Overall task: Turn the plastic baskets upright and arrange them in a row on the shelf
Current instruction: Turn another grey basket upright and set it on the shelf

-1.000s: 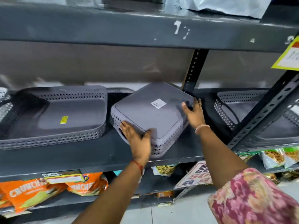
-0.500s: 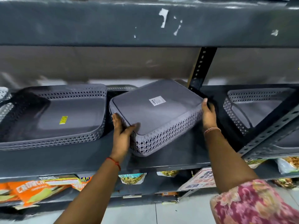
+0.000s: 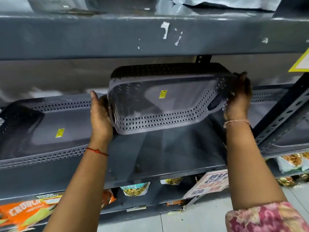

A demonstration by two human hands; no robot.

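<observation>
A grey perforated plastic basket hangs in the air above the middle of the dark metal shelf. Its open side tilts toward me and a yellow sticker shows inside. My left hand grips its left end and my right hand grips its right end. To the left, a second grey basket sits upright on the shelf, also with a yellow sticker inside. A third upright basket stands at the right, partly hidden behind the shelf's upright post.
The upper shelf board runs close above the held basket. A perforated diagonal post crosses at the right. Snack packets and a printed sign fill the lower shelf. A yellow price tag hangs at the upper right.
The middle basket lay upside down on the shelf. Both hands have lifted it and flipped it, so its open side now faces me. The camera has moved closer.
</observation>
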